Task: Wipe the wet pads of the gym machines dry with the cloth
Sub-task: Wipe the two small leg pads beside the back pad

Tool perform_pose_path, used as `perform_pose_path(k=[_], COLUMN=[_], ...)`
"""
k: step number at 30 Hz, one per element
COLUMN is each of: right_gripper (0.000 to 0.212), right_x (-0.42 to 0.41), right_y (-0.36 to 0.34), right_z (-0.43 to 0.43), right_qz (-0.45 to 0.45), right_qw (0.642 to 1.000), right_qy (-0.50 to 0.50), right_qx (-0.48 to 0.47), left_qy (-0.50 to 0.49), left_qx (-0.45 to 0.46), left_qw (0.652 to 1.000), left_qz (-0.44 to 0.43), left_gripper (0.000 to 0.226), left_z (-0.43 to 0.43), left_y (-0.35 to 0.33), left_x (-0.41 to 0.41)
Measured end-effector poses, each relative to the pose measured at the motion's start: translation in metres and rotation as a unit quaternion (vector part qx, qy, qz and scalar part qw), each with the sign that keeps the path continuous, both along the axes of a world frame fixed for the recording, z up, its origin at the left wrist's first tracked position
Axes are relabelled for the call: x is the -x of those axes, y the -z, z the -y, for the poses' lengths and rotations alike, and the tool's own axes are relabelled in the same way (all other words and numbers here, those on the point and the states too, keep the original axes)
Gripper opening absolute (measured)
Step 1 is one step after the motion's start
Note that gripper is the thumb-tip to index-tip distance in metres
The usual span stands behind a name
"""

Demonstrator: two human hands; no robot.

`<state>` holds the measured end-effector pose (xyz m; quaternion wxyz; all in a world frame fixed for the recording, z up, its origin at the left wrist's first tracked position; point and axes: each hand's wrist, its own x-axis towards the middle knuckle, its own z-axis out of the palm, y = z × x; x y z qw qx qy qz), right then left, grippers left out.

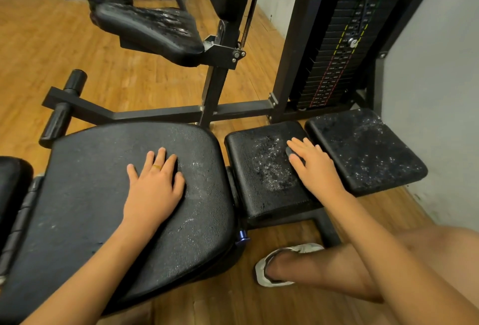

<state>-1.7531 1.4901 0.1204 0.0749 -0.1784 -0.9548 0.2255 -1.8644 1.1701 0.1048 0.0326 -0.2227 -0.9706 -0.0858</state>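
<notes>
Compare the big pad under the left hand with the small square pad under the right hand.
The big pad is wide and rounded; the small pad is squarish and narrower. The big pad shows only faint streaks, while the small pad carries a bright patch of droplets beside the right hand. Both are black and textured.

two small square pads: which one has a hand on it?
The small pad next to the large seat pad: the right hand rests on it. The pad by the wall is untouched.
</notes>
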Motion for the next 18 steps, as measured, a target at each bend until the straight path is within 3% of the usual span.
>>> perform_pose_path(k=[5,14,18], right_gripper=[0.042,0.038,0.035], right_x=[-0.045,0.068,0.064], right_y=[0.009,-0.007,-0.003], right_z=[0.013,0.000,-0.002], right_qz=[-0.003,0.006,0.002], right_qw=[1.000,1.000,1.000], right_qy=[0.002,0.016,0.001], right_qx=[-0.005,0.008,0.014], left_qy=[-0.001,-0.002,-0.005], left_qx=[0.013,0.009,0.003], left_qw=[1.000,1.000,1.000], left_qz=[0.010,0.011,0.009], left_gripper=[0.052,0.050,0.043], left_z=[-0.001,-0.002,-0.002], left_y=[0.004,-0.002,-0.001], left_x=[0.005,0.003,0.001])
